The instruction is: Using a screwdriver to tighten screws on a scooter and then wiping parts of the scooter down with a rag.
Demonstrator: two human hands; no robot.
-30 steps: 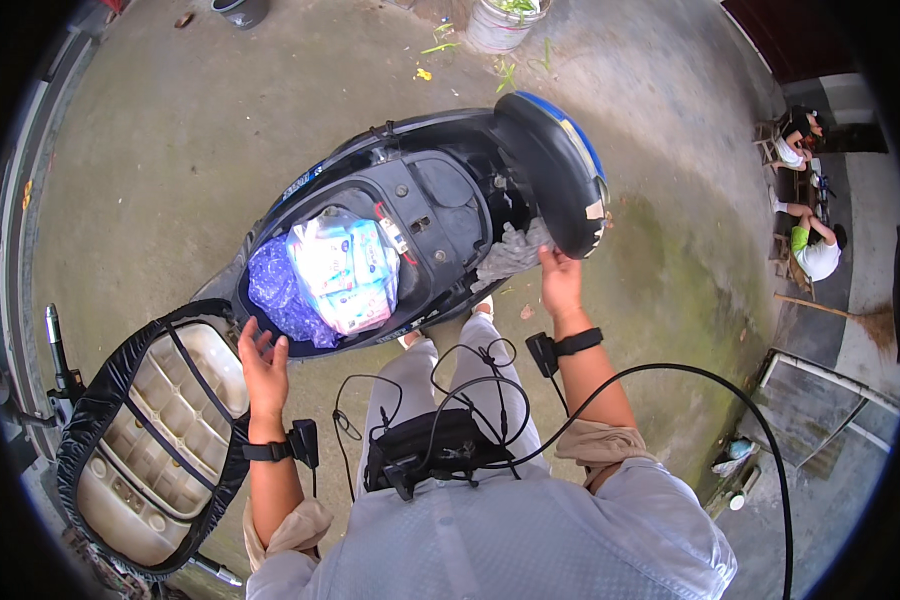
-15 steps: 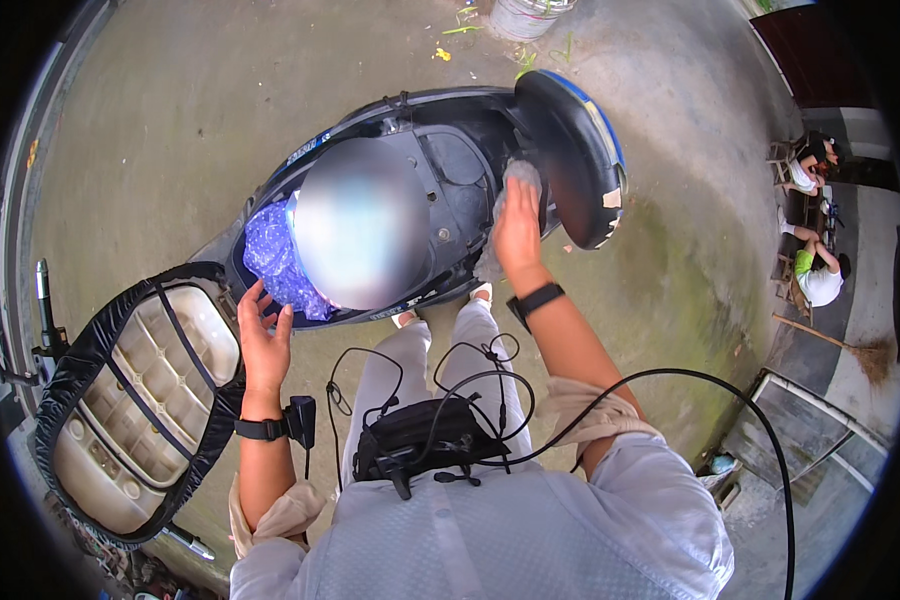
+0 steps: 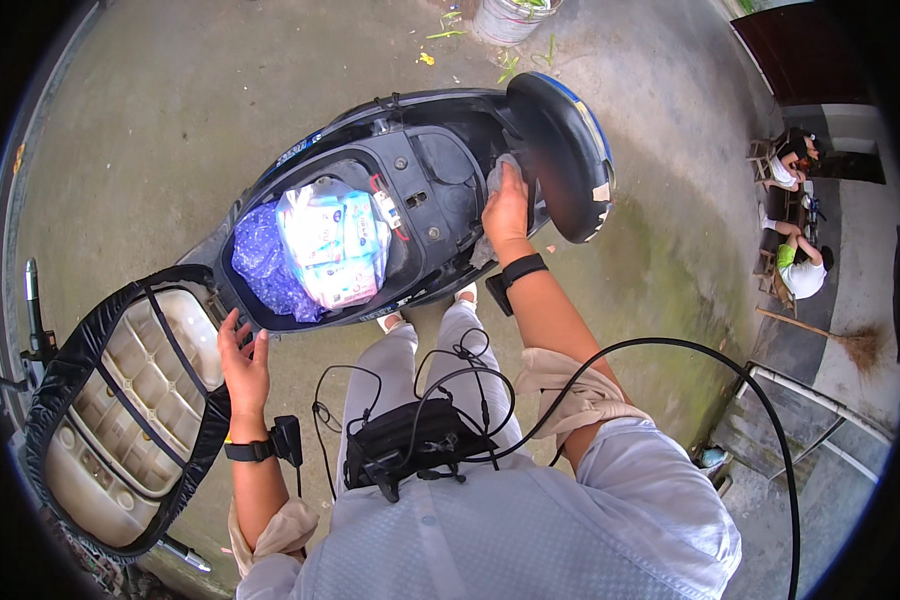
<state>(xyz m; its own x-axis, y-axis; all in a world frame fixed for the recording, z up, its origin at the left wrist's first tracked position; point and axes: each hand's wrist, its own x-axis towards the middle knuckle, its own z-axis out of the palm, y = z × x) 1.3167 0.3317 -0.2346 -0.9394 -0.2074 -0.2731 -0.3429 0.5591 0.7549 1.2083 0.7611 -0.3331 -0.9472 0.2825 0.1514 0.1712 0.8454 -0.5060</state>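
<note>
A dark scooter lies across the view, its front to the right. My right hand presses a grey cloth against the scooter's side just behind its rounded black front part. My left hand has its fingers apart and holds nothing, beside the near rim of the storage well and the raised seat, whose pale underside shows. Inside the well sit a blue-purple speckled bag and a clear plastic bag of white and light-blue packets.
A pale bucket with green plants stands beyond the scooter. At the far right two people sit on wooden chairs, near a straw broom. Black cables loop from a black pouch at my waist.
My right hand has moved slightly with the cloth along the scooter's side. My left hand has drawn back a little from the well's rim. The packets, blurred before, now show clearly.
</note>
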